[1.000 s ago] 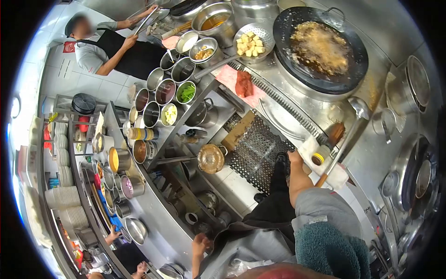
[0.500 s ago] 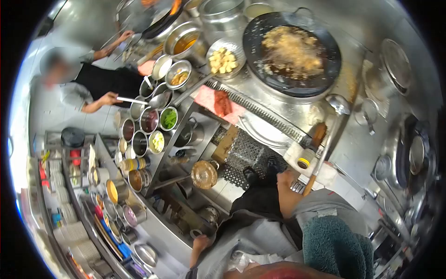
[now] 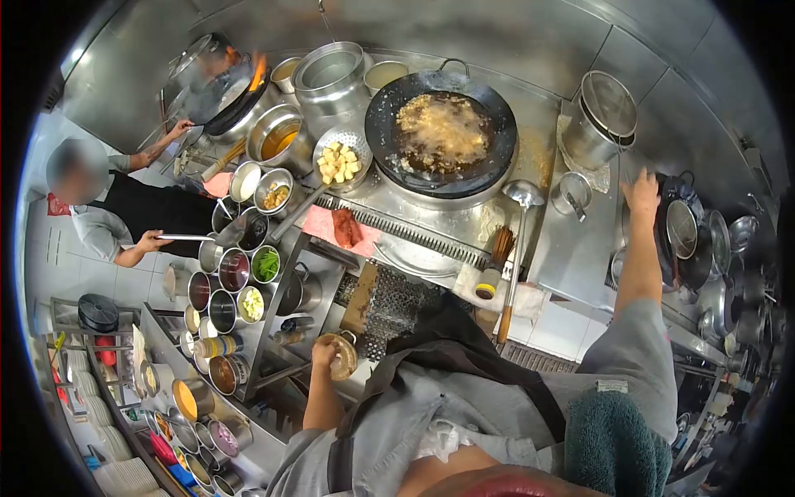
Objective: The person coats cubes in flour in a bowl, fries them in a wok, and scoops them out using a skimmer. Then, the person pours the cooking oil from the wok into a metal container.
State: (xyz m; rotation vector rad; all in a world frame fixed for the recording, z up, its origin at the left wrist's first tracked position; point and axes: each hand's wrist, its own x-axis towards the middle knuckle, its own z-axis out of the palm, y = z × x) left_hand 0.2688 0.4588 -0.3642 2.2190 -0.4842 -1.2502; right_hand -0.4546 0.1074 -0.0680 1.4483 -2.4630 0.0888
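My right hand point(image 3: 642, 197) is stretched out to the right with its fingers apart, holding nothing. It is nearest to a stack of dark woks point(image 3: 667, 228) and a round strainer point(image 3: 681, 229). My left hand point(image 3: 325, 354) is low on the left, beside a round tan-topped container point(image 3: 343, 358); its fingers are too small and partly hidden to read. Food bubbles in oil in the big black wok point(image 3: 440, 170) on the stove. A ladle point(image 3: 523, 195) with a wooden handle lies right of the wok, past a bamboo brush point(image 3: 502, 247).
A perforated skimmer point(image 3: 352, 138) holds yellow chunks left of the wok. Several metal pots of ingredients, with chopped greens point(image 3: 265, 264) among them, line the left counter. At far left a co-worker point(image 3: 112, 203) handles a flaming wok point(image 3: 240, 110). A strainer-topped pot point(image 3: 590, 132) stands at back right.
My right hand has risen from beside my leg and reached far right. My left hand has moved up to the tan-topped container. The view has shifted and turned toward the right.
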